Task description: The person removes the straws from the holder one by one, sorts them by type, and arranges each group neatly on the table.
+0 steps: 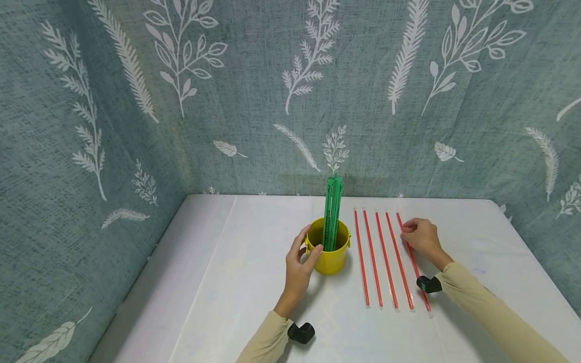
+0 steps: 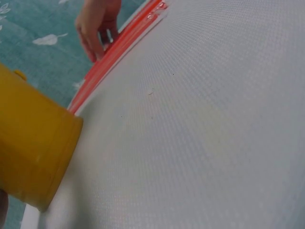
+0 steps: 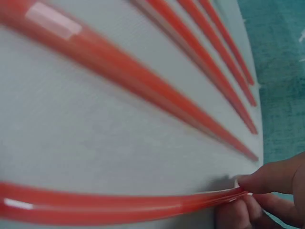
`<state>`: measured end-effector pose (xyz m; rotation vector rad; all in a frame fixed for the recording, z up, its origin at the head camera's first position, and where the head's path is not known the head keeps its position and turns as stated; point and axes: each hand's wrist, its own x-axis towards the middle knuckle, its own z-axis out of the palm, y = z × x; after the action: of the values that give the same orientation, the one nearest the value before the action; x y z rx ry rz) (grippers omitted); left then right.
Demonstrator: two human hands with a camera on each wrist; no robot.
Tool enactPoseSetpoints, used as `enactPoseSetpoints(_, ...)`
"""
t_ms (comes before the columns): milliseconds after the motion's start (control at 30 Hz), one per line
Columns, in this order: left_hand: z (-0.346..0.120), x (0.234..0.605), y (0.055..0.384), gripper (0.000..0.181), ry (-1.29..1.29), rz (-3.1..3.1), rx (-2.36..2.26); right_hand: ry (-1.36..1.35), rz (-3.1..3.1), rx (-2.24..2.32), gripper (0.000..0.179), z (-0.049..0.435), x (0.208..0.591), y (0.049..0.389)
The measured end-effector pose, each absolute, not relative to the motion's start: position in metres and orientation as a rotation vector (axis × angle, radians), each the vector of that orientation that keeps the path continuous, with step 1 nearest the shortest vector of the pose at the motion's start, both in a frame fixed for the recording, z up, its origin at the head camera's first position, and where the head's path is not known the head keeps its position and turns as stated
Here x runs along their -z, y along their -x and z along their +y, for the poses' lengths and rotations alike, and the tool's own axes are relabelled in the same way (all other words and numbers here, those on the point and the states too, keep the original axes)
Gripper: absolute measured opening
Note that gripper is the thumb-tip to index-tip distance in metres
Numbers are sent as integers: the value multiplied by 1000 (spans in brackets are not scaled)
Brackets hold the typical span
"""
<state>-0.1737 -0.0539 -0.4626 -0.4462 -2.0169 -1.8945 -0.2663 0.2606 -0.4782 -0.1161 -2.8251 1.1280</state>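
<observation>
A small yellow bucket (image 1: pixel 330 262) stands upright on the table. Green wrapped straws (image 1: pixel 333 214) lean upright inside it, their upper ends well above the rim. My left hand (image 1: pixel 300 267) holds the bucket's left side, thumb at the front of the rim and fingers round the side. In the left wrist view the bucket's yellow wall (image 2: pixel 35 143) shows at the left edge. To the right lie several long red straws in clear wrappers, side by side. My right hand (image 1: pixel 422 237) pinches the rightmost red straw (image 3: pixel 95 208) near its far end, between thumb and fingers.
The other red straws (image 1: pixel 382 252) lie in a spaced row between the bucket and my right hand. A white cloth covers the table (image 1: pixel 236 282). Behind and to the left hangs a grey-green leaf-patterned curtain (image 1: pixel 254 101), close along the table's back edge.
</observation>
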Motion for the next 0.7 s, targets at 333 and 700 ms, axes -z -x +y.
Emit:
enactPoseSetpoints(333, -56, 461, 174, 51, 442, -2014, 1882, 48, -2780, -1099, 26, 260, 473, 263)
enactPoseSetpoints(700, -54, 463, 175, 51, 448, -2000, 1903, -1, -2715, -1223, 31, 258, 453, 261)
